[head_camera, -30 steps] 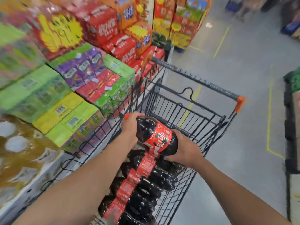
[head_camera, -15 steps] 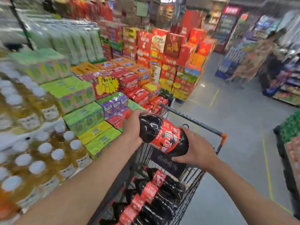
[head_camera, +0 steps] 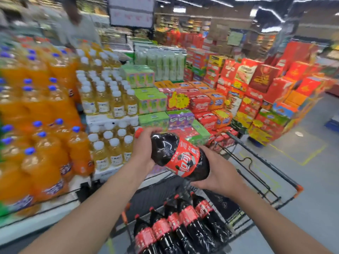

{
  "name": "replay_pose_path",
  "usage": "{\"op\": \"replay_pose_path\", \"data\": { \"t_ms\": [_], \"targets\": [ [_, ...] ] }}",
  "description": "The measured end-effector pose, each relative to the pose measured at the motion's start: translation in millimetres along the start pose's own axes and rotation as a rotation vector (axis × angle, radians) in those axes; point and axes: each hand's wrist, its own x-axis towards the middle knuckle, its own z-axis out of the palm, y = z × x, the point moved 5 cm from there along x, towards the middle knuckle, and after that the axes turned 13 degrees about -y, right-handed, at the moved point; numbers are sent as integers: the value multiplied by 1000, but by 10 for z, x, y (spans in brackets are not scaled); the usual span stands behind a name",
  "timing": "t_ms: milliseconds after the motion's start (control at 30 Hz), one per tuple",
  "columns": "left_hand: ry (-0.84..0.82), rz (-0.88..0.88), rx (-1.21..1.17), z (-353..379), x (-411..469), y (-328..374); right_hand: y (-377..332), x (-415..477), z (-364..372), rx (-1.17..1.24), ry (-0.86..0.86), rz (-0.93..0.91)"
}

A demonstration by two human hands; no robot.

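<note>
Holding cola bottle [head_camera: 180,156] above cart [head_camera: 225,204]

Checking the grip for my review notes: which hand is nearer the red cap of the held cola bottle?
Left. The left hand grips the cola bottle at its neck, just beside the red cap; the right hand cups the base, at the far end.

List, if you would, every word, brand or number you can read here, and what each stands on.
Nothing reads clearly.
Red label on the bottle: white script, too warped to read.
Red labels on the cart bottles: blurred.
Print and yellow tags on the boxes: blurred.
Overhead sign: blurred.
Labels on the orange bottles: blurred.
</note>
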Motion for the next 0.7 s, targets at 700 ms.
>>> {"op": "replay_pose_path", "data": {
  "t_ms": [700],
  "targets": [
    [536, 526, 366, -2966, -2842, 1804, -3778, 255, 1730, 487, -323, -579]
  ]
}}
